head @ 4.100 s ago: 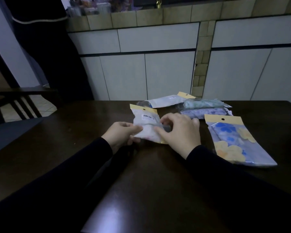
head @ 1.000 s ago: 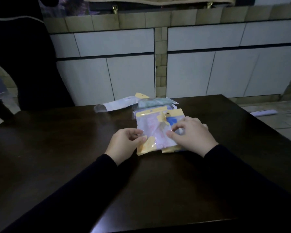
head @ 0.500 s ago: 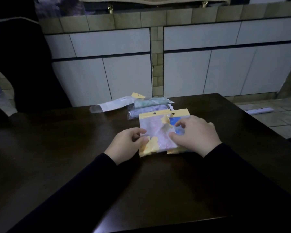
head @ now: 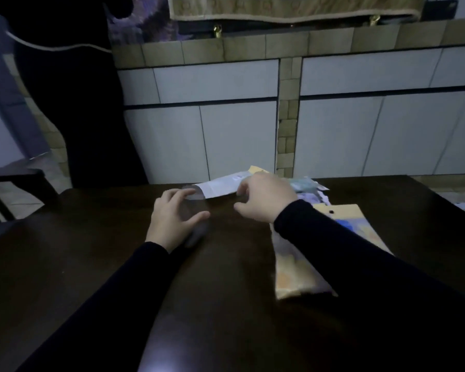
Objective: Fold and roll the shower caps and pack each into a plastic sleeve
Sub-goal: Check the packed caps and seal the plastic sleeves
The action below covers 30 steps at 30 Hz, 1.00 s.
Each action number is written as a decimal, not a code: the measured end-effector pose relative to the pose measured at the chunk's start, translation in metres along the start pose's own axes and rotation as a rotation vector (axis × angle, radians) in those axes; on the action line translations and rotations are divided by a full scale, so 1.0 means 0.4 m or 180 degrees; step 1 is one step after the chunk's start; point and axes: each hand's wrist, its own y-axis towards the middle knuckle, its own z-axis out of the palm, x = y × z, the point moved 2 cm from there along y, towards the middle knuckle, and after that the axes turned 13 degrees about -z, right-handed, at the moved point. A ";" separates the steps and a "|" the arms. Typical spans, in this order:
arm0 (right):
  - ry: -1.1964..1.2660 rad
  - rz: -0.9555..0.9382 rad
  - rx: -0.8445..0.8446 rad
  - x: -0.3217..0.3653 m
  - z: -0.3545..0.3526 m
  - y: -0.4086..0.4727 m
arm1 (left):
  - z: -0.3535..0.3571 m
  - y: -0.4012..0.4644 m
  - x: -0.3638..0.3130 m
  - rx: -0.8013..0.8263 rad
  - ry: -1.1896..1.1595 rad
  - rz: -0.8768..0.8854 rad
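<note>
Once on the packed stack, hands elsewhere.

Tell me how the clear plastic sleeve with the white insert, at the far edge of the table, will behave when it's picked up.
The sleeve looks thin and flat, so it is probably very light and floppy, sagging if lifted by one end. Its glossy film looks slippery, so it may slide on the polished table. The left hand and right hand are at its ends; using both should steady it.

My left hand reaches toward 11 o'clock, fingers spread. My right hand extends toward 12, fingers curled down. Both sleeves dark.
</note>
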 end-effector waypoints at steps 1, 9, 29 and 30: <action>-0.0004 0.0018 0.0007 0.019 0.022 0.035 | 0.001 0.026 0.017 0.0063 -0.0044 -0.0052; -0.0025 0.0534 -0.0106 0.060 0.210 0.183 | 0.039 0.227 0.104 0.0880 -0.0247 0.0091; 0.1283 0.0140 -0.1124 0.053 0.246 0.132 | -0.017 0.197 0.124 0.0923 -0.1489 0.0333; 0.1454 0.0163 -0.1145 0.052 0.249 0.127 | -0.023 0.188 0.122 0.0829 -0.1509 0.0370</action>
